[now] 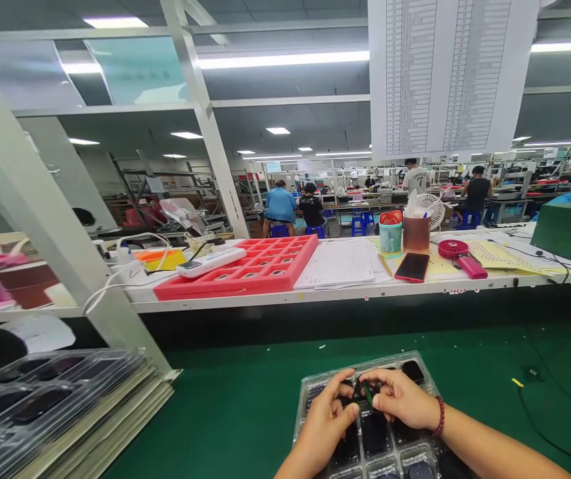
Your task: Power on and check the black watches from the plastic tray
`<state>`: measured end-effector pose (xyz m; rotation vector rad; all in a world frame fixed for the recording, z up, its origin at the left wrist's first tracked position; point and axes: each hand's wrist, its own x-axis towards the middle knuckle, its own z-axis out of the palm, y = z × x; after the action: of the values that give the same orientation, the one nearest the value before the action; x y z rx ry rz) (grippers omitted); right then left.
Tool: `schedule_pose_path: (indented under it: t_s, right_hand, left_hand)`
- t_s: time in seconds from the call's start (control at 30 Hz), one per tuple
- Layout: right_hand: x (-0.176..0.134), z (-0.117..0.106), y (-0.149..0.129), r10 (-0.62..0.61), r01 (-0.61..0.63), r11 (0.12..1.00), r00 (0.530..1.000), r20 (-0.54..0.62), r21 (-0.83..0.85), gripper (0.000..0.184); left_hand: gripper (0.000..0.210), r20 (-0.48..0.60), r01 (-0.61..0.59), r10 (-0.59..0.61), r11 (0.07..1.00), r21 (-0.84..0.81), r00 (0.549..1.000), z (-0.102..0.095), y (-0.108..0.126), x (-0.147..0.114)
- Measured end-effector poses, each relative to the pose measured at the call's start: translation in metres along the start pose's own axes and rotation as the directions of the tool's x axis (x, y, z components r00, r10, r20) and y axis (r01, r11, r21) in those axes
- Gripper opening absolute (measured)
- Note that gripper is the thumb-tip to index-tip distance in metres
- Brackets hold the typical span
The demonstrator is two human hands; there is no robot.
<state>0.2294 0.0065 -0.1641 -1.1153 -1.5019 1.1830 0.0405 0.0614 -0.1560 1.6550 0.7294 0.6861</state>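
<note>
Both hands are over a clear plastic tray (301, 399) with dark, glossy pieces in its compartments. My right hand (402, 398), with a beaded bracelet at the wrist, pinches a small dark piece with a green sheen (367, 392) between thumb and fingers. Close beside it, my left hand (330, 412) is closed, its fingers curled around a dark piece (356, 390) partly hidden by the fingertips. Whether these are two pieces or parts of one, I cannot tell. Below the hands, a dark rounded-square piece (375, 432) lies in a compartment.
Stacked trays of dark pieces (30, 399) stand at the left on the green table (215, 412). Along the raised shelf are a red foam tray (225, 285), papers (340, 263), a phone (412, 267) and cups (416, 233). A black cable (539, 426) lies at right. People sit farther back.
</note>
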Motion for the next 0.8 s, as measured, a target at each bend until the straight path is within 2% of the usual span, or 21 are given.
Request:
schedule_pose_path:
  t_s: [0.17,0.4,0.63,0.8]
  right_hand:
    - [0.0010,0.0004,0.0037,-0.025,0.025,1.000,1.000,0.000,0.014,0.048]
    - [-0.0014,0.0030,-0.0053,-0.008,0.007,1.000,1.000,-0.014,-0.022,0.040]
    - [-0.0016,0.0031,-0.0007,-0.114,0.105,0.989,0.990,-0.080,-0.105,0.049]
    - [-0.0023,0.0011,-0.0012,-0.131,0.114,0.985,0.984,-0.124,-0.131,0.052]
  left_hand:
    - [0.059,-0.001,-0.003,0.003,1.000,-0.004,1.000,-0.0010,-0.0013,0.0012]
    - [0.053,-0.010,-0.023,0.023,1.000,-0.004,1.000,0.0003,0.0029,-0.0002]
    - [0.052,-0.029,-0.047,0.047,0.999,-0.014,0.998,0.0006,-0.0006,0.0017]
    - [0.056,-0.035,-0.036,0.033,0.995,-0.095,0.999,0.0008,-0.0026,0.0026]
